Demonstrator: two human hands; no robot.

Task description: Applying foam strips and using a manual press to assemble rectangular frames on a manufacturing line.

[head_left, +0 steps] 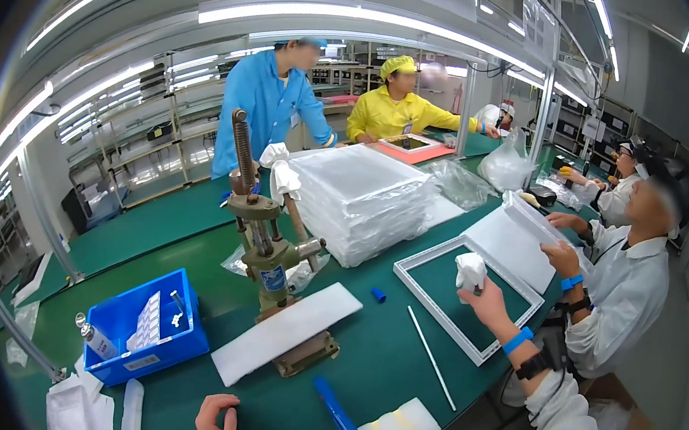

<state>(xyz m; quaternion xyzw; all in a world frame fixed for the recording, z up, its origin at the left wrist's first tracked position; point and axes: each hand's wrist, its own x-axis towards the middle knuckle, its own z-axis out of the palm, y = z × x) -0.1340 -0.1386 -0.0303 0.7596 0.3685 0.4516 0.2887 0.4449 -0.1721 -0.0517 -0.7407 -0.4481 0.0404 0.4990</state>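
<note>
White crumpled cloth-like wad (470, 270): gripped in the right hand (483, 305), fingers wrapped round its base, seen over the opening of the white rectangular frame (439, 313). Contact unclear. Frame lies flat on the green bench (383, 335), near its edge. Left hand (216, 425): fingers curled, contents unclear. Judgement: keep the wad bunched and grip light; steady the frame; keep the thin white rod (431, 358), just beside it, clear.
</note>
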